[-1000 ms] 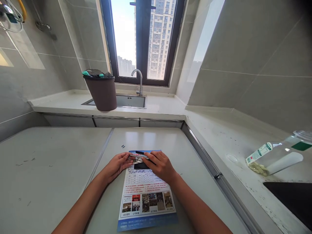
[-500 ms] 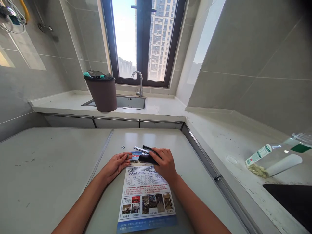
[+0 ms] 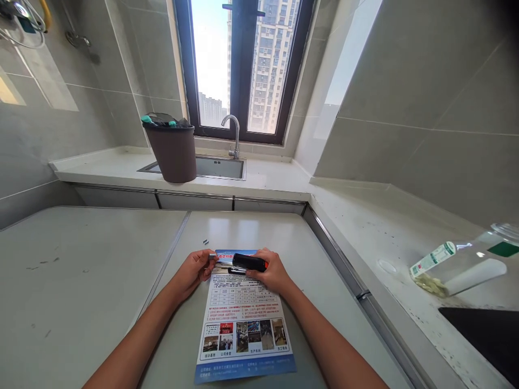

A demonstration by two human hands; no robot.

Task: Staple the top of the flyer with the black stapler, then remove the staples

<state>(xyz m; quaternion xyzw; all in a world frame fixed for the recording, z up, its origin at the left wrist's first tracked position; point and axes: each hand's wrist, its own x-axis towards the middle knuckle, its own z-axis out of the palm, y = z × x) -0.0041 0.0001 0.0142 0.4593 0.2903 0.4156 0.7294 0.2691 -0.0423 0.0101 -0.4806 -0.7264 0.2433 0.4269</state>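
Note:
A black stapler is in my right hand, whose fingers are closed round its hinge end. It stands open, its black upper part and its metal lower part apart, over the top of a printed flyer. My left hand is closed in a pinch on a small strip of staples at the flyer's top left corner. Short pieces of staple strip lie on the white table beyond that hand. My fingers hide part of the stapler and most of the pinched strip.
The white table has a seam left of the flyer. Behind it, a brown bin stands at a sink with a tap. A clear jar lies tilted on the right counter.
My right hand has turned the open stapler so its black upper part now faces up, and brought it down and nearer the flyer. My left hand keeps its pinch, nearly in place.

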